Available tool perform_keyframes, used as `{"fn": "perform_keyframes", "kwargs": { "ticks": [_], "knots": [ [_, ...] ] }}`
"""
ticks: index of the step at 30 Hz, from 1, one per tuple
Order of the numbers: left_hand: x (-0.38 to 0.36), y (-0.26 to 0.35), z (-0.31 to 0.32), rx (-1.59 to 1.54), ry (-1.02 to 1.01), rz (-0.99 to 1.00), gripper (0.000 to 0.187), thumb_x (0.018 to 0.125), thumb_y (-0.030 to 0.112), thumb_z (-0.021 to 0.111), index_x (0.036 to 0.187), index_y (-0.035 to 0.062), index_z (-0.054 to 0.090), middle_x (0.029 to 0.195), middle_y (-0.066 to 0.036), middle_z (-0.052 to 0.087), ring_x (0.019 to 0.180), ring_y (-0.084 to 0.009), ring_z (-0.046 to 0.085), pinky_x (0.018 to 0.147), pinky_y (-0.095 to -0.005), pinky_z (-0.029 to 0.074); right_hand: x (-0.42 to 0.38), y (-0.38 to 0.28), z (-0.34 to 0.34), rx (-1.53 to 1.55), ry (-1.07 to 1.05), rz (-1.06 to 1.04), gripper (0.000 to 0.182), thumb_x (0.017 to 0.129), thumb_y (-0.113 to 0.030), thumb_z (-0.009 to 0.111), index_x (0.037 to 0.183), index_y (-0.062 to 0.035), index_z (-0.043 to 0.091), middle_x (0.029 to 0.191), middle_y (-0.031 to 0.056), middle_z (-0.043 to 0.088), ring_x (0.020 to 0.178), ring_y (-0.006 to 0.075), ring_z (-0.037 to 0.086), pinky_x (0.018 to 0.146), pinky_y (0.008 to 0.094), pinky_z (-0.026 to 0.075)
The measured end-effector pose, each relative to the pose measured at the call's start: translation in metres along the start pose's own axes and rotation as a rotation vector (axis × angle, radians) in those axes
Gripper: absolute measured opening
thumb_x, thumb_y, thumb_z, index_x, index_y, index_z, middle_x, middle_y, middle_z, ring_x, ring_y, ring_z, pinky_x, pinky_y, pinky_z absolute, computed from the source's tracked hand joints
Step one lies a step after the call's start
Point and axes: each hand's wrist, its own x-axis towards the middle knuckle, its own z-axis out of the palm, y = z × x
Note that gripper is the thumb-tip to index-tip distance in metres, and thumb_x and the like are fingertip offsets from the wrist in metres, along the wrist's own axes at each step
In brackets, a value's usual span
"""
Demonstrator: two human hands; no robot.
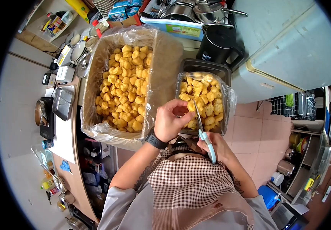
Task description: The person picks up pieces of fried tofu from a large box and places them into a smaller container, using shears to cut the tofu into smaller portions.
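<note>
Over the near edge of a plastic-lined dark tray point(226, 82), my left hand point(172, 118) pinches a yellow puffed piece point(191, 106) between thumb and fingers. Scissors point(204, 134) with light blue handles are in my right hand point(214, 147), their blades pointing up beside that piece. Cut-looking yellow pieces point(210, 109) fill the tray beneath. To the left, a large cardboard box point(167, 57) lined with clear plastic holds many round yellow pieces point(125, 82). Whether the blades touch the held piece is too small to tell.
A black kettle point(217, 44) stands behind the tray, near a blue-rimmed bin point(173, 27) of pots. The pale fridge point(288, 50) rises at the right. On the left counter sit a metal tray point(63, 103) and stacked plates point(78, 51). Shelves point(307, 153) stand at lower right.
</note>
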Motion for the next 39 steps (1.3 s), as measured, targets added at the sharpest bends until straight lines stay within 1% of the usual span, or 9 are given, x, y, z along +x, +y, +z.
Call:
{"fn": "perform_keyframes", "kwargs": {
  "ticks": [2,6,14,17,19,21,25,31,39],
  "knots": [
    [0.006,0.002,0.002,0.05,-0.013,0.008,0.028,0.084,0.008,0.082,0.105,-0.006,0.069,0.09,-0.01,0.076,0.083,-0.0117,0.072,0.078,-0.0265,0.059,0.0,0.007,-0.002,0.116,0.028,-0.001,0.045,0.09,-0.044,0.075,0.083,-0.0009,0.065,0.063,0.0033,0.062,0.053,0.0128,0.061,0.053,0.0295,0.047],
    [0.021,-0.021,0.009,0.066,-0.08,0.076,0.028,0.084,0.007,0.081,0.107,-0.005,0.07,0.094,-0.011,0.076,0.083,-0.0138,0.073,0.077,-0.0276,0.06,-0.002,0.002,-0.015,0.173,0.044,0.053,0.043,0.092,-0.043,0.072,0.079,-0.0029,0.063,0.062,0.0026,0.062,0.051,0.0138,0.06,0.051,0.0289,0.048],
    [0.057,-0.028,0.031,0.61,-0.078,0.67,0.025,0.082,0.012,0.076,0.106,0.005,0.073,0.099,-0.015,0.073,0.092,-0.034,0.068,0.085,-0.0425,0.056,0.014,0.009,-0.048,0.353,0.049,0.11,0.044,0.097,-0.044,0.066,0.082,-0.0029,0.061,0.062,0.0052,0.061,0.045,0.017,0.059,0.044,0.03,0.046],
    [0.063,-0.02,-0.01,0.491,0.092,0.562,0.025,0.084,0.011,0.074,0.108,0.0044,0.072,0.102,-0.015,0.072,0.091,-0.0319,0.069,0.084,-0.0411,0.056,0.008,0.014,-0.049,0.349,0.147,0.177,0.042,0.095,-0.041,0.07,0.08,-0.0028,0.06,0.06,0.005,0.06,0.043,0.0167,0.057,0.041,0.0301,0.044],
    [0.073,-0.041,-0.052,0.33,0.333,0.224,0.022,0.087,0.011,0.071,0.108,0.0039,0.071,0.104,-0.015,0.071,0.09,-0.0316,0.069,0.082,-0.0404,0.056,0.002,0.02,-0.053,0.342,0.145,0.178,0.041,0.094,-0.039,0.071,0.08,-0.0021,0.06,0.061,0.0047,0.06,0.043,0.016,0.056,0.041,0.0294,0.044],
    [0.088,-0.08,-0.109,0.64,0.398,0.261,0.021,0.088,0.009,0.068,0.108,0.004,0.07,0.104,-0.016,0.071,0.089,-0.0331,0.069,0.081,-0.0407,0.057,-0.005,0.022,-0.054,0.327,0.162,0.192,0.04,0.093,-0.037,0.072,0.08,-0.0016,0.06,0.061,0.0043,0.06,0.043,0.0151,0.056,0.041,0.0286,0.044],
    [0.084,-0.116,-0.131,0.755,0.132,-0.029,0.03,0.083,0.014,0.072,0.113,0.0119,0.071,0.103,-0.019,0.07,0.095,-0.0375,0.068,0.086,-0.0447,0.055,-0.01,0.02,-0.05,0.285,0.19,0.204,0.035,0.093,-0.032,0.074,0.082,-0.001,0.061,0.061,0.0034,0.059,0.043,0.0134,0.055,0.042,0.027,0.046],
    [0.061,-0.077,-0.137,-0.019,0.296,-0.041,0.034,0.087,0.006,0.078,0.119,-0.0014,0.068,0.102,-0.004,0.072,0.082,-0.0107,0.066,0.074,-0.0262,0.054,-0.017,0.003,-0.042,0.172,0.142,0.103,0.031,0.093,-0.028,0.074,0.088,-0.0006,0.061,0.063,0.0042,0.061,0.048,0.0132,0.057,0.045,0.0273,0.046],
    [0.011,-0.017,-0.055,-0.488,0.103,0.097,0.034,0.086,-0.003,0.077,0.118,-0.0027,0.065,0.109,-0.009,0.074,0.098,-0.0153,0.07,0.087,-0.0275,0.056,0.005,-0.02,-0.021,-0.278,-0.138,-0.047,0.055,0.084,-0.057,0.076,0.099,-0.0065,0.058,0.089,0.0111,0.067,0.081,0.0247,0.066,0.077,0.0366,0.052]
  ]
}}
